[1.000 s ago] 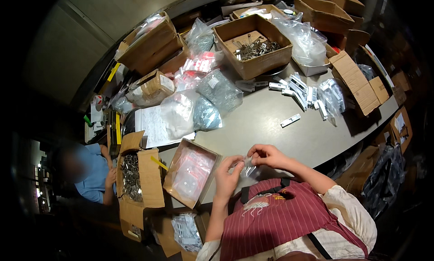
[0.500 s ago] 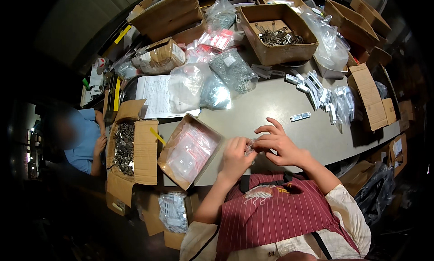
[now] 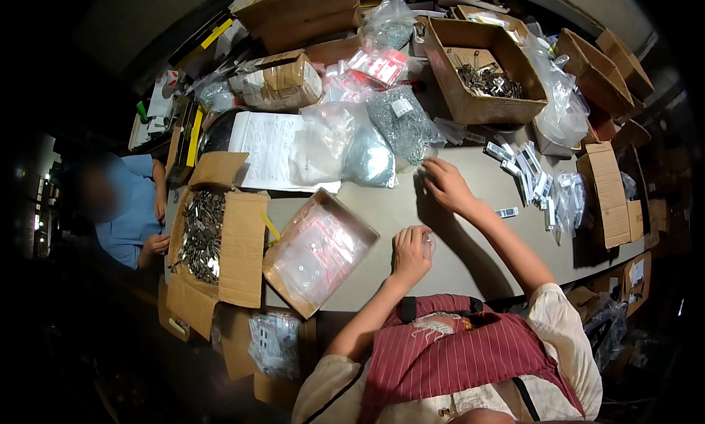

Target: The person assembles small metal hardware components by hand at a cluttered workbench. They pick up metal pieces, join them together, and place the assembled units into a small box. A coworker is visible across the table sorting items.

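Plastic sits in your left hand; a bulging bag lies at eleven o'clock from your half-spread right hand.

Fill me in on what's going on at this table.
A person in a maroon apron is working with both hands. The left hand holds a bit of clear plastic above the table. The right hand reaches forward, fingers near a bag of metal parts; whether they touch it isn't clear. An open box of bags sits left of the left hand, and pale strips lie to the right. Someone in blue is at the far left.
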The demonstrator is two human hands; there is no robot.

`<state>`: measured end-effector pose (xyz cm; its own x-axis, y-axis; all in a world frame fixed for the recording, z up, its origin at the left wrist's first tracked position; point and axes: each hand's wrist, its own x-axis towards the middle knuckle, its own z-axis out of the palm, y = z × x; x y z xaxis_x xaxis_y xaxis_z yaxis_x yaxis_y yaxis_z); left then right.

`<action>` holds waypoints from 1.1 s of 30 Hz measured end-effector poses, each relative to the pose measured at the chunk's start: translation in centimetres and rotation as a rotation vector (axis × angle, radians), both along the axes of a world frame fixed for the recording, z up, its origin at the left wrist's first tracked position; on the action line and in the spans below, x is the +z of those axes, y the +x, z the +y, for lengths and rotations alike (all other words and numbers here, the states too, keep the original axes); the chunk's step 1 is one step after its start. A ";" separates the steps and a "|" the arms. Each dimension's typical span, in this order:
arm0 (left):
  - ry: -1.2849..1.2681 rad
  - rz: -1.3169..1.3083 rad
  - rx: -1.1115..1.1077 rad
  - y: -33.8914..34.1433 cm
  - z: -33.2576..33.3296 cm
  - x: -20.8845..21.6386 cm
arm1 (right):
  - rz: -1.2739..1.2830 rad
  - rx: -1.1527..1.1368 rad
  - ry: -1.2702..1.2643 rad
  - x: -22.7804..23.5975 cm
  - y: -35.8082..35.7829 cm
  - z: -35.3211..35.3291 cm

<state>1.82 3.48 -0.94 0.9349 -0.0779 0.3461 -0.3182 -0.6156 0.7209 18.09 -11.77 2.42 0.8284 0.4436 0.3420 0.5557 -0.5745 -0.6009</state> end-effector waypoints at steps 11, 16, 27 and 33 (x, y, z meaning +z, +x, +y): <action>-0.152 0.086 -0.017 0.0 0.0 -0.9 | -0.075 0.158 -0.381 -3.4 -1.9 -0.9; -0.099 0.101 -0.024 0.4 -0.1 -0.8 | -0.045 0.153 -0.484 -2.3 -7.4 -4.0; -0.077 0.104 -0.001 0.4 -0.2 -0.4 | 0.127 -0.099 0.009 -2.5 -10.9 -7.2; -0.080 0.112 -0.013 0.3 -0.1 -0.4 | 0.009 -0.133 0.006 -3.3 -7.2 -5.7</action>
